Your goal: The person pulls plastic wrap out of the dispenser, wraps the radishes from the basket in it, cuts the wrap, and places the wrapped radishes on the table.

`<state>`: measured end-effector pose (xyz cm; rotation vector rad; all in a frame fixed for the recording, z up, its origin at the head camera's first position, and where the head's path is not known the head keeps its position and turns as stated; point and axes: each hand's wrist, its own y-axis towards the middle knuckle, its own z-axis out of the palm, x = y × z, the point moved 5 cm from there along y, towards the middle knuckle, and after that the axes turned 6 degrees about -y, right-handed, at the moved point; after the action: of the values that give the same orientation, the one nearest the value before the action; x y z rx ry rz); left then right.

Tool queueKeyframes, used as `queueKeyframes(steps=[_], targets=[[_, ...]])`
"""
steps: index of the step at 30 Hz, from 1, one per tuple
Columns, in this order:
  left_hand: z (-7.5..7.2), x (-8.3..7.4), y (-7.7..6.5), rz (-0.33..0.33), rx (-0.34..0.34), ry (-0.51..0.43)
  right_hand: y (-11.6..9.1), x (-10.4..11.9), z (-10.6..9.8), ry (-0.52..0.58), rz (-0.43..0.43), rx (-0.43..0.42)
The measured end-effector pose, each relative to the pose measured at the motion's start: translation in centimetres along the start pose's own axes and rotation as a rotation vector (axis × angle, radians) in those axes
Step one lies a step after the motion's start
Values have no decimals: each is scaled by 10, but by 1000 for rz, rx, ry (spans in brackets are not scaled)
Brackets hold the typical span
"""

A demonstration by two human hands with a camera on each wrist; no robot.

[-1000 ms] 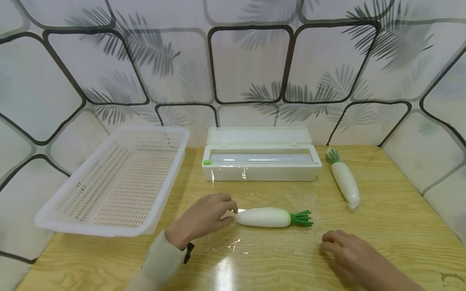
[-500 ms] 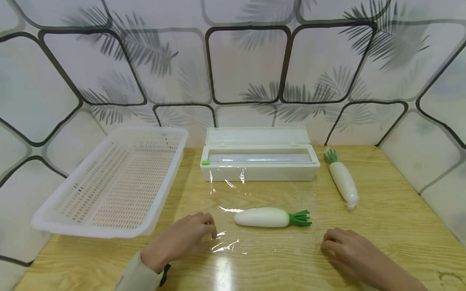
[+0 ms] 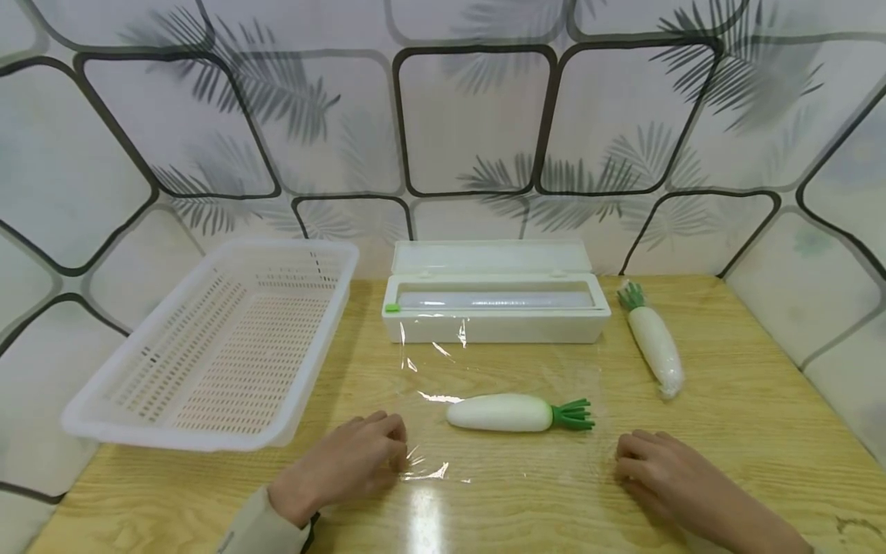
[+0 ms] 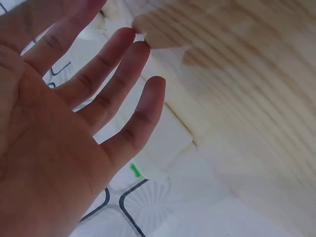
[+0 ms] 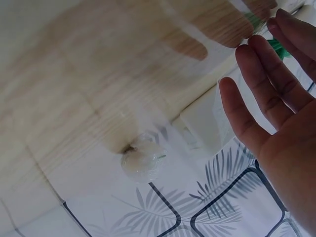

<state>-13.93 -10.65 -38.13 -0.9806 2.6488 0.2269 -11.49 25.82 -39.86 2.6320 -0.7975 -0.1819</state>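
Note:
A white radish with green stems (image 3: 501, 413) lies crosswise on clear plastic film (image 3: 512, 462) spread over the table. At the film's left front edge my left hand (image 3: 353, 462) is lowered, fingertips bent down beside the shiny creases. My right hand (image 3: 664, 477) is low at the film's right front edge, fingers bent inward. Each wrist view shows several loosely bent fingers of the left hand (image 4: 74, 113) and the right hand (image 5: 276, 103); the thumb tips are hidden. I cannot tell whether either hand pinches the film.
Behind the film stands a white wrap dispenser box (image 3: 494, 327), its lid raised, with a film roll and a green slider (image 3: 392, 308). A white perforated basket (image 3: 298, 369) is at the left. A second radish, wrapped in film (image 3: 655, 346), lies at the right. Patterned fabric (image 3: 477, 123) surrounds the table.
My left hand has left the radish's tip and moved toward me and left, to the film's front edge. The right hand has barely shifted. The radish lies in the same place.

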Motion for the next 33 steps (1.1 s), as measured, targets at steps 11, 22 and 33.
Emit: queueKeyframes(steps=[11,22,33], targets=[[3,-3,2,35,-59,142,0,-6,-6,88,19,-58],[-15,2,2,61,-189,75,4,-22,-16,328,134,-80],[-26,8,8,74,-313,-66,6,-48,-20,500,207,-130]])
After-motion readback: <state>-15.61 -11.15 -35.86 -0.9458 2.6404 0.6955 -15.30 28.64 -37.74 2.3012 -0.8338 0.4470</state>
